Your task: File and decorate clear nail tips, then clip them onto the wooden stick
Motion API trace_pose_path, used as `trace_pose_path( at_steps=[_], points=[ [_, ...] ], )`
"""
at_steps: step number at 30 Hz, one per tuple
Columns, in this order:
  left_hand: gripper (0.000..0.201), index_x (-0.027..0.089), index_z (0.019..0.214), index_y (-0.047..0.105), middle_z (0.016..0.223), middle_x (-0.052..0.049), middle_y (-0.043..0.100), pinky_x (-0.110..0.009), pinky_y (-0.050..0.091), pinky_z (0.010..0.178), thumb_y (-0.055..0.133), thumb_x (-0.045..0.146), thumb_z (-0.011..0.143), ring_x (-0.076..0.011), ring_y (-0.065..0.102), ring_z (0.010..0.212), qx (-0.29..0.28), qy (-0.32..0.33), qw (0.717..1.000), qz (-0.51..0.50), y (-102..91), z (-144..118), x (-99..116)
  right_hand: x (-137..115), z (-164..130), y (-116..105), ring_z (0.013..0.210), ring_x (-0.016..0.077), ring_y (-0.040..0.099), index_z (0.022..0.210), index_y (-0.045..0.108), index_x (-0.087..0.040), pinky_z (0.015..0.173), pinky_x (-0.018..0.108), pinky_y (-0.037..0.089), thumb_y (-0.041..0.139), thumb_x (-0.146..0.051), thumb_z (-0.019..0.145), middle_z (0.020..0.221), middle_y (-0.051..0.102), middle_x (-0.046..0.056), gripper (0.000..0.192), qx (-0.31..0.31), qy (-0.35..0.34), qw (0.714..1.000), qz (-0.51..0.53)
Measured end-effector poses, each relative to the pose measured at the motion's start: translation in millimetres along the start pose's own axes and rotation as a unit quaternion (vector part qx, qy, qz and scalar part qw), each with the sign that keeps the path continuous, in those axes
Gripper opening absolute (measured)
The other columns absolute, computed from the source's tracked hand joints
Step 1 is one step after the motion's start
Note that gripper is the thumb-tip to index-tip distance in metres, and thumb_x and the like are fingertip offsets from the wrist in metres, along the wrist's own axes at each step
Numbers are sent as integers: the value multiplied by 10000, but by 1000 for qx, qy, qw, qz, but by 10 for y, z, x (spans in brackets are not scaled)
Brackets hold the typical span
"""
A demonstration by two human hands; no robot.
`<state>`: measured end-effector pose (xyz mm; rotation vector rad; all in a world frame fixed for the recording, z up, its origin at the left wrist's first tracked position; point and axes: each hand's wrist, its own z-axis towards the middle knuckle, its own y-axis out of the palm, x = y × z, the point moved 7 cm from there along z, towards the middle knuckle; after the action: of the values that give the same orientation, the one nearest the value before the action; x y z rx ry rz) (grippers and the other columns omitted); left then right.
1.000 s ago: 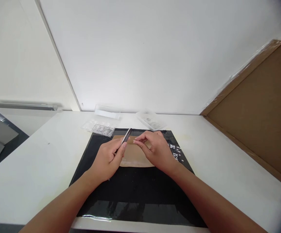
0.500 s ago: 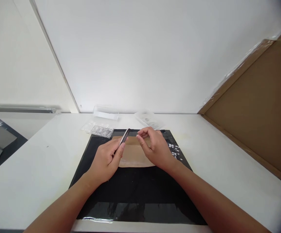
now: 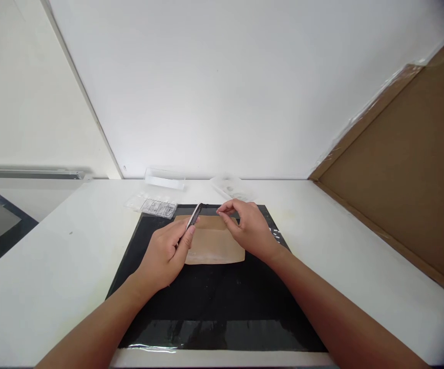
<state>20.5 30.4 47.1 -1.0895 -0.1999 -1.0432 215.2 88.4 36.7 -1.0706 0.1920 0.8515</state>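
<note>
My left hand (image 3: 168,252) is closed on a thin flat object (image 3: 194,217), seen nearly edge-on, with a dark face and a pale edge. It is tilted up, and its kind cannot be made out. To its right, my right hand (image 3: 247,225) is in a pinch, thumb against forefinger. Whatever sits between those fingertips is too small to name. The two hands are a short gap apart. Below them a tan paper sheet (image 3: 216,248) lies on a black mat (image 3: 206,297), partly covered by both hands.
Clear plastic bags (image 3: 156,206) with printed labels lie at the mat's back left, near a clear plastic tray (image 3: 165,180). Another clear plastic piece (image 3: 232,187) rests by the wall. Small white bits (image 3: 275,234) are beside my right wrist. A brown framed board (image 3: 402,169) stands at right.
My right hand and forearm cover more of the white bits on the mat than before. The pinch and the left hand's hold stay much the same. The whole view has shifted slightly.
</note>
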Motion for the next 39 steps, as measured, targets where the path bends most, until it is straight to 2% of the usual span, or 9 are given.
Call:
trace_pose_path(
  at_steps=[4, 8, 12, 15, 19, 25, 29, 34, 39],
  points=[
    [323, 185, 844, 613, 629, 14, 554, -282, 455, 683, 424, 285, 1087, -149, 560, 638, 4, -2, 1000, 4, 2, -5, -15, 51, 30, -57, 859, 207, 737, 964, 692, -262, 956, 432, 464, 672, -300, 957, 958, 790, -14, 44, -12, 15, 1000, -8],
    [327, 188, 806, 597, 633, 15, 553, -278, 463, 677, 444, 279, 1080, -142, 562, 622, 15, 1, 1000, 14, -7, -5, -19, 257, 73, -167, 780, 196, 732, 897, 713, -262, 798, 361, 518, 798, -448, 857, 863, 790, -20, 209, -10, 62, 998, 19],
    [262, 170, 967, 670, 655, 7, 583, -272, 487, 674, 452, 264, 1079, -150, 599, 645, 23, 10, 1000, 14, -6, 1, -1, 555, 98, -321, 777, 206, 716, 776, 693, -250, 697, 338, 511, 814, -531, 813, 883, 792, 14, 308, 18, 112, 993, 6],
    [263, 160, 1119, 699, 669, 3, 595, -270, 508, 686, 457, 254, 1078, -153, 614, 660, 28, 16, 999, 18, -5, 0, 10, 765, 108, -406, 729, 202, 687, 767, 695, -249, 645, 329, 470, 797, -564, 818, 834, 780, 19, 335, 15, 137, 990, -41],
    [281, 159, 1220, 701, 730, -16, 641, -276, 536, 745, 479, 238, 1068, -163, 651, 726, 35, 23, 999, 29, 1, -9, -6, 941, 118, -397, 725, 196, 660, 793, 711, -255, 643, 317, 425, 778, -523, 848, 767, 751, 0, 282, -41, 115, 986, -109],
    [262, 166, 1211, 704, 802, -29, 685, -272, 544, 784, 499, 221, 1058, -161, 674, 774, 43, 39, 997, 41, 5, -8, -18, 1071, 95, -244, 753, 181, 652, 804, 705, -246, 665, 295, 417, 753, -483, 868, 808, 745, 0, 250, -101, 86, 984, -115],
    [232, 164, 1140, 712, 849, -42, 712, -272, 547, 786, 502, 219, 1055, -160, 680, 784, 44, 40, 997, 39, -4, -6, -11, 1122, 74, -179, 720, 181, 634, 786, 684, -233, 646, 299, 411, 757, -495, 852, 769, 711, 4, 280, -121, 87, 980, -132],
    [250, 175, 1191, 706, 929, -57, 736, -280, 553, 806, 501, 224, 1057, -158, 679, 793, 42, 40, 998, 38, -1, -14, -14, 1144, 69, -178, 716, 177, 632, 804, 697, -236, 639, 299, 407, 734, -500, 866, 771, 701, 4, 274, -118, 78, 978, -150],
    [260, 172, 1204, 704, 901, -57, 728, -282, 551, 781, 496, 228, 1058, -166, 682, 802, 38, 45, 997, 38, 11, -14, -18, 1130, 79, -197, 703, 181, 623, 779, 706, -248, 627, 303, 374, 745, -447, 867, 750, 706, -2, 220, -118, 76, 973, -185]
  ],
)
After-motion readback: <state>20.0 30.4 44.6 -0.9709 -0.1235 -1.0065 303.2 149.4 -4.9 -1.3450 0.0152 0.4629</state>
